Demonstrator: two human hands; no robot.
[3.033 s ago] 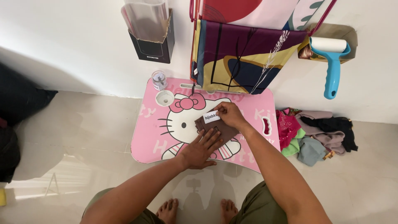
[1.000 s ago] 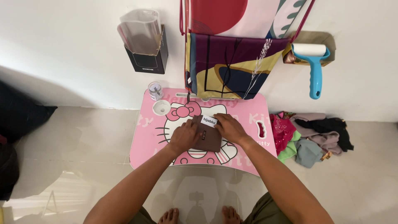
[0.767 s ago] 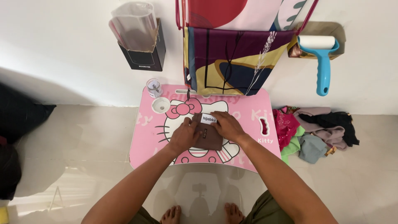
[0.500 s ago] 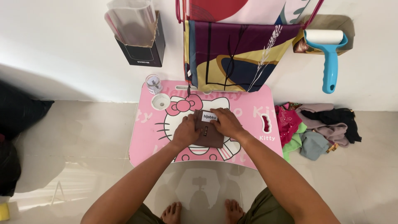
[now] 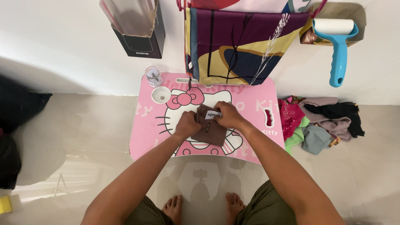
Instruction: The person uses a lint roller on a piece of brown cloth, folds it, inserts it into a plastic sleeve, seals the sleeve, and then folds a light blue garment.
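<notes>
two hands (image 5: 188,124) (image 5: 228,117), folded brown cloth (image 5: 211,132), pink table (image 5: 146,137)

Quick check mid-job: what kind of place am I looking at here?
Likely a home floor used for packing clothing: a low pink cartoon lap table on pale tiles, a loose pile of garments, and printed fabric hanging at the wall.

A pink cartoon-cat lap table (image 5: 146,137) stands on the pale floor. At its far left corner sit a small clear jar (image 5: 153,76) and a white lid (image 5: 161,94). Patterned fabric (image 5: 241,41) hangs beyond it, a black box (image 5: 139,35) stands far left, a blue lint roller (image 5: 338,46) lies far right, and a pile of clothes (image 5: 321,123) lies right.
</notes>
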